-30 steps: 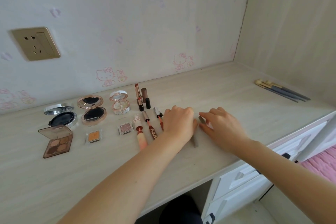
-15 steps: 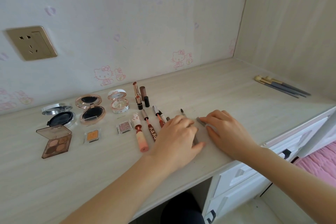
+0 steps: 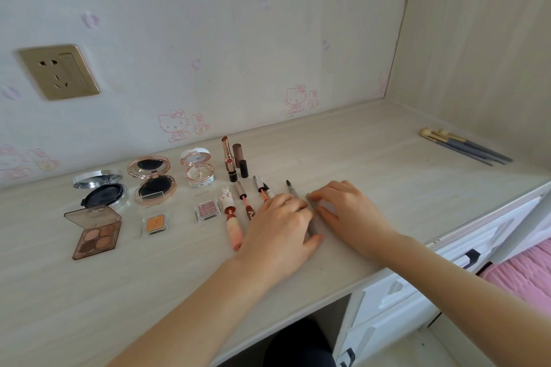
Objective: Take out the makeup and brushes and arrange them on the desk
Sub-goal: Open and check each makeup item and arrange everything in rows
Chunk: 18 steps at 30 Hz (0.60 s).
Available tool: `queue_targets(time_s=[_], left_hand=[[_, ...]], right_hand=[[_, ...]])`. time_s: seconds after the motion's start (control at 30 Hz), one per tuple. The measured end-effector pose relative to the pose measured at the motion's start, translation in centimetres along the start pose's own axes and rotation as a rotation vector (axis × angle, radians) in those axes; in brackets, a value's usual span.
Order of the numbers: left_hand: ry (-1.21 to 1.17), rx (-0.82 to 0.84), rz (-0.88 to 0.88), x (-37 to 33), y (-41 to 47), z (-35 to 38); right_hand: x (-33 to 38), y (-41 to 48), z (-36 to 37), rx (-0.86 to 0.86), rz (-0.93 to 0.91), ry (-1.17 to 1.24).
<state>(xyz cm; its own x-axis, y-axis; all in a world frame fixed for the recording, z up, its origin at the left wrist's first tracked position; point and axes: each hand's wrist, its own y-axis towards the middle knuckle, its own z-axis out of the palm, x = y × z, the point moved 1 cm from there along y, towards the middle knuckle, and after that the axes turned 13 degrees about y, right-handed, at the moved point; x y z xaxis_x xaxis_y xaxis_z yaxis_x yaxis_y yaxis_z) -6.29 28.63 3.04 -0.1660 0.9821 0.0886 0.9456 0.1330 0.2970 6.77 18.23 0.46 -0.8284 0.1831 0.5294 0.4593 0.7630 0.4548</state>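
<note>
- The tabletop (image 3: 372, 158) carries everything. Both hands lie low on it near its front edge, palms down.
- The left hand (image 3: 280, 226) has its fingers curled downward over the right end of the row of tubes and pens, with the thumb stretched toward the person. I cannot tell whether it really pinches something or only covers it.
- The right hand (image 3: 351, 211) is just beside the left hand. Its fingers are loosely bent and hold nothing, and the fingertips touch the far end of a grey stick (image 3: 309, 198).
- The brushes (image 3: 465, 147) lie together in a small bundle, well apart from both hands, far to the right of the right hand and further from the person. Their heads point left and their handles run away to the right. In my judgement the right hand is clearly the nearer one to fetch them.
- The open compacts (image 3: 152, 182) and the palettes are far to the left of the left hand.
- The pink tube (image 3: 232, 223) lies just left of the left hand, its long axis running away from the person.
- The grey stick lies in the narrow gap between the two hands, its long axis parallel to the tubes. The next move probably depends on this: the stick seems to need only a small push to join the row.
- A thin pen with a dark tip (image 3: 292, 189) shows just beyond the left hand's knuckles.
</note>
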Motion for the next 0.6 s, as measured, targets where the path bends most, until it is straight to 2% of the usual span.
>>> queue_targets(time_s=[0.6], left_hand=[[-0.035,-0.087,-0.092,1.2,-1.2,0.3]], right_hand=[[1.5,0.9,1.0,0.086,-0.098,0.099]])
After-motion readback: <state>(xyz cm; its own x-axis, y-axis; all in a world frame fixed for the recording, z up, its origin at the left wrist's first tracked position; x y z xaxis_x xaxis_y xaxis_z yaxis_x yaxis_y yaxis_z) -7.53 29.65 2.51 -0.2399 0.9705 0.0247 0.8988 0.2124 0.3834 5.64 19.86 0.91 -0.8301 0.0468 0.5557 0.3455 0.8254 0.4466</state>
